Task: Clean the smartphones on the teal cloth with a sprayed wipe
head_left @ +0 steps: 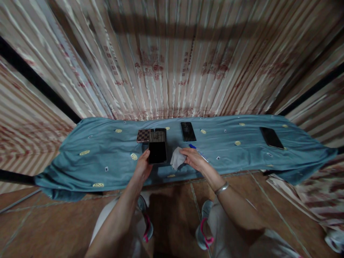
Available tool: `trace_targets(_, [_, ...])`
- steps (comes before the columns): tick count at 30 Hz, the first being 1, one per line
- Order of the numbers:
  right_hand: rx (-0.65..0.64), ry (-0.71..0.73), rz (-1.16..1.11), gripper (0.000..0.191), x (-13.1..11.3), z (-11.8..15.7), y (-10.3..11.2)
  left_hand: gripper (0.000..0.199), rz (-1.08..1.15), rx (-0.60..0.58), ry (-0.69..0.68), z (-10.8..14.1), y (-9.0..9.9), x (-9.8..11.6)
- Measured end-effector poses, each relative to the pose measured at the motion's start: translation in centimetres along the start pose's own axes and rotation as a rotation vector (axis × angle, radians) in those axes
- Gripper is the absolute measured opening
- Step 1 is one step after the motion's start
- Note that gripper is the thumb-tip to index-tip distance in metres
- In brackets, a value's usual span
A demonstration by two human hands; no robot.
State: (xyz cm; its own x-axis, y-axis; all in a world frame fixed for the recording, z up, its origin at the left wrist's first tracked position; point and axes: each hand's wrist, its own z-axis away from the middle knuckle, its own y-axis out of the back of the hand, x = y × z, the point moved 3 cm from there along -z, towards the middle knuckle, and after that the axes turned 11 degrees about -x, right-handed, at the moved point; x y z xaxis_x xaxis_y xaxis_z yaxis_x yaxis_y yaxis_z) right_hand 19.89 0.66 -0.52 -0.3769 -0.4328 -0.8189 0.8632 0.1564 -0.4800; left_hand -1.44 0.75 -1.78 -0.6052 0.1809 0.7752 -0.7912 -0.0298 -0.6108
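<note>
In the head view, your left hand (143, 166) is closed on the lower left edge of a black phone (158, 153), its thumb along the side; the fingers beneath are hidden. The phone is raised over the blue-green sheet (107, 154), left of the middle, its dark face towards you and a pale reflection across the upper part.

Your right hand (192, 157) pinches a crumpled grey cloth (177, 158) between thumb and fingers, nearly closed. The cloth hangs just to the right of the phone, apart from it.

Behind the phone you have a checkered case (143, 136), partly covered from view, with a dark flat item (161, 130) beside it. A second phone (188, 131) lies flat beyond your right hand, and a third phone (271, 137) lies well apart, near the right end. Close by your right fingers is a small blue item (192, 146), too small to tell what. You wear a silver bracelet (221, 188) on your right wrist.
</note>
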Motion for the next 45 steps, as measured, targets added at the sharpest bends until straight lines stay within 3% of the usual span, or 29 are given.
trace_targets(14, [0.049, 0.136, 0.309, 0.022, -0.4, -0.9, 0.1, 0.022, 0.014, 0.038, 0.098, 1.1, -1.2, -0.8])
trace_targets(21, [0.161, 0.213, 0.682, 0.022, -1.0, -0.5, 1.0, 0.019, 0.045, 0.062, 0.119, 1.2, -1.4, -0.9])
trace_targets(24, [0.227, 0.314, 0.934, 0.003, -1.6, 0.5, 0.7, 0.019, 0.028, 0.031, 0.126, 1.2, -1.5, -0.9])
trace_targets(27, [0.275, 0.465, 1.148, 0.023, -2.4, 1.1, 0.0, 0.018, 0.035, 0.024, 0.156, 1.4, -1.8, -0.9])
trace_targets(30, [0.234, 0.464, 0.961, 0.028, -2.7, 0.7, -0.2, 0.018, 0.032, 0.014, 0.208, 1.8, -2.4, -0.9])
trace_targets(34, [0.129, 0.335, 0.364, 0.037, -2.4, -0.4, -0.3, 0.017, -0.003, -0.002, 0.251, 2.2, -3.1, -1.0])
trace_targets(37, [0.080, 0.315, 0.068, 0.040, -2.2, -0.6, -0.7, 0.019, -0.023, -0.033, 0.286, 2.5, -3.3, -1.1])
trace_targets(45, [0.035, 0.292, -0.196, 0.032, -2.1, -0.5, -1.7, 0.025, -0.043, -0.035, 0.260, 2.7, -3.3, -1.1])
